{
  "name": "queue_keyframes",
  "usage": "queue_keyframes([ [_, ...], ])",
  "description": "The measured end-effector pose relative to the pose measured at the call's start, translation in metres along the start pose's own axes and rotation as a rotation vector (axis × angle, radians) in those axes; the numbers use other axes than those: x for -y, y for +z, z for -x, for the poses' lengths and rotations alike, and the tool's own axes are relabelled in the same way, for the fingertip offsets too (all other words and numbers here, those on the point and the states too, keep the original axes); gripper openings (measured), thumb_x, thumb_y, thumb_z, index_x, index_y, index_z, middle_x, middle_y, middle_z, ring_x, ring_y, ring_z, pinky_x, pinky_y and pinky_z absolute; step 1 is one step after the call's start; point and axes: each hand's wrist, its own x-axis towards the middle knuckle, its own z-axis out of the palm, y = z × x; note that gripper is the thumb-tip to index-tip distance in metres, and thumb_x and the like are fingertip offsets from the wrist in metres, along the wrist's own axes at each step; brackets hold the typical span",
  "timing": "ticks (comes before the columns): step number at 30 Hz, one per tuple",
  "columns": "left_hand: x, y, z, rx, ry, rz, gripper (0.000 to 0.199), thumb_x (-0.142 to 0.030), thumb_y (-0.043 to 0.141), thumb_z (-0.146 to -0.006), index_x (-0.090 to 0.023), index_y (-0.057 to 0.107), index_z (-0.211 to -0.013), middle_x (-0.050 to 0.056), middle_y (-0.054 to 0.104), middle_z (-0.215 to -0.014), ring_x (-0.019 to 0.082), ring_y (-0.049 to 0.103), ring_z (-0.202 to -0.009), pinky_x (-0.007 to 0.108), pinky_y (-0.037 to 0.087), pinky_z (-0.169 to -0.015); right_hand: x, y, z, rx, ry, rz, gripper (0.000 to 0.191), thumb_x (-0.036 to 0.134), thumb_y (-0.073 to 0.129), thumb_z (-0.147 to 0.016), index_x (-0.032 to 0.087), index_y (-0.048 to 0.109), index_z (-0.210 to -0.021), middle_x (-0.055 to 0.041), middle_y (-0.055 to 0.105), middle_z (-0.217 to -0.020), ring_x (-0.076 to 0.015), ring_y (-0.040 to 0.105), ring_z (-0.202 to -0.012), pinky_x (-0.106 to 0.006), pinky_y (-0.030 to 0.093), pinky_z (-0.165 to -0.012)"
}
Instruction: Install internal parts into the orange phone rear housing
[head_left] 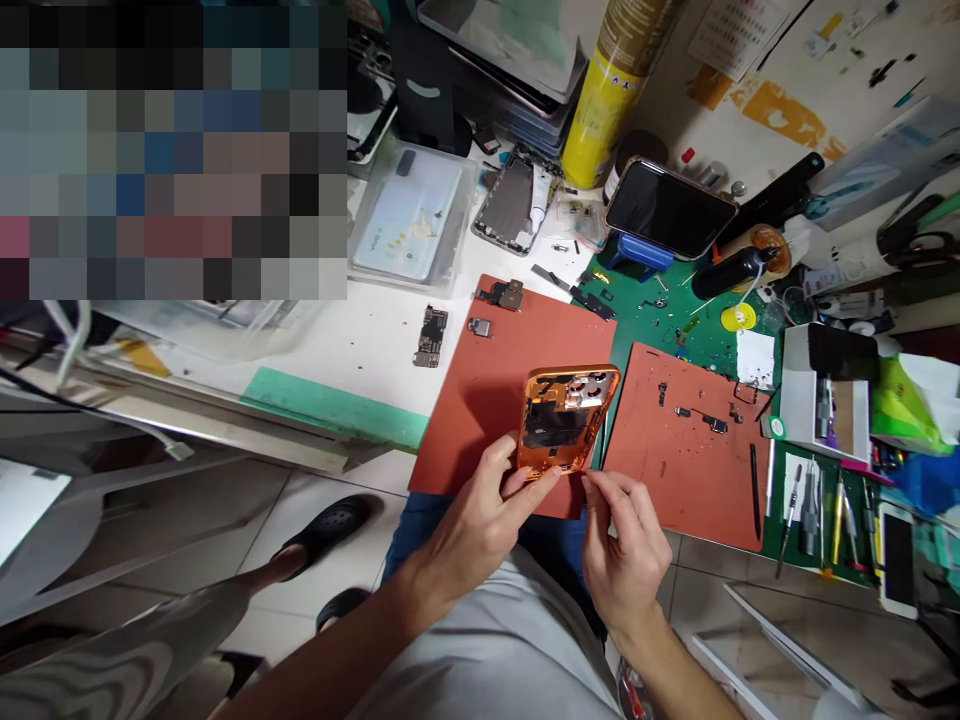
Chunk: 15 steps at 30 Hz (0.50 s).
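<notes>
An orange phone frame [568,420], opened so that its inside faces me, is tilted up above the near edge of a red-brown mat [465,410]. My left hand [491,510] grips it by its lower end, thumb and fingers around the edge. Close to the frame's lower right corner is my right hand [626,530], its thumb and forefinger pinched together. Whatever sits in that pinch is too small to make out. Camera modules [510,294] and a small metal part [480,327] lie at the mat's far side. A circuit board [430,337] rests left of the mat.
A second red-brown mat [675,490] at right carries small phone parts [716,424] and a black stick [755,490]. Screwdrivers [810,510] lie farther right. A phone on a blue stand [641,252] and a yellow can [600,120] stand behind. Another person's leg [262,580] is at left.
</notes>
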Motion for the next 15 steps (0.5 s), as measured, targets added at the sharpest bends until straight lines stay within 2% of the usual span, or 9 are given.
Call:
queue_keyframes([
  [4,-0.001,-0.004,-0.002,0.028,0.095,-0.095,0.034,-0.031,0.066,-0.107,-0.028,0.069,-0.141,0.012,0.061,-0.154,0.026,0.069,-0.136,0.043,0.061,-0.115,-0.007,-0.003,0.0,0.041,-0.123,0.003,0.041,-0.006,0.059,-0.099,0.017,0.069,-0.132,-0.0115,0.072,-0.107,-0.0206,0.068,-0.092,-0.032,0.059,-0.079],
  [9,-0.014,-0.003,-0.008,-0.045,0.022,-0.02,0.044,-0.032,0.067,-0.106,-0.029,0.06,-0.149,0.01,0.072,-0.141,0.026,0.072,-0.132,0.042,0.063,-0.112,-0.019,0.003,-0.004,0.09,-0.181,0.059,0.048,-0.004,0.062,-0.098,0.021,0.07,-0.138,-0.0102,0.068,-0.103,-0.0212,0.061,-0.088,-0.032,0.054,-0.072],
  [15,-0.011,0.0,-0.007,-0.037,-0.044,0.11,0.043,-0.032,0.07,-0.104,-0.027,0.061,-0.146,0.011,0.07,-0.146,0.028,0.069,-0.138,0.043,0.06,-0.117,-0.024,0.005,-0.005,0.128,-0.179,0.053,0.048,0.0,0.06,-0.1,0.022,0.069,-0.142,-0.0093,0.067,-0.104,-0.0205,0.062,-0.087,-0.03,0.054,-0.071],
])
